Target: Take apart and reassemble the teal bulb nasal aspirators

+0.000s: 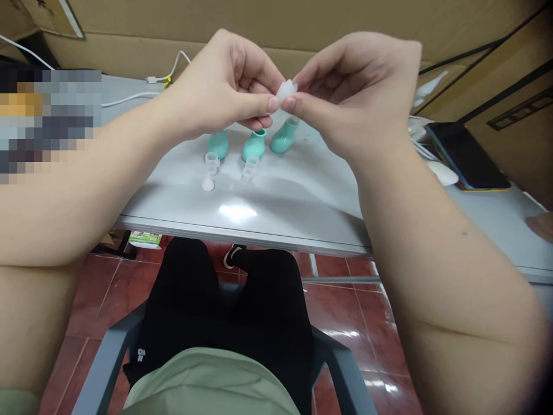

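Note:
Between the fingertips of both hands, raised over the table, is a small translucent white plastic piece. My left hand pinches its left side, and my right hand grips its right side with thumb and fingers. Below them stand three small teal bottles with open necks: a left one, a middle one and a right one, which leans. In front of the bottles lie two clear plastic caps, one at the left and one at the right. A small white round piece rests nearer the edge.
On the right, a dark phone-like slab lies beside a white rounded object and cables. A white cable runs across the back left. Cardboard walls the table's rear. The table's front edge is just above my knees.

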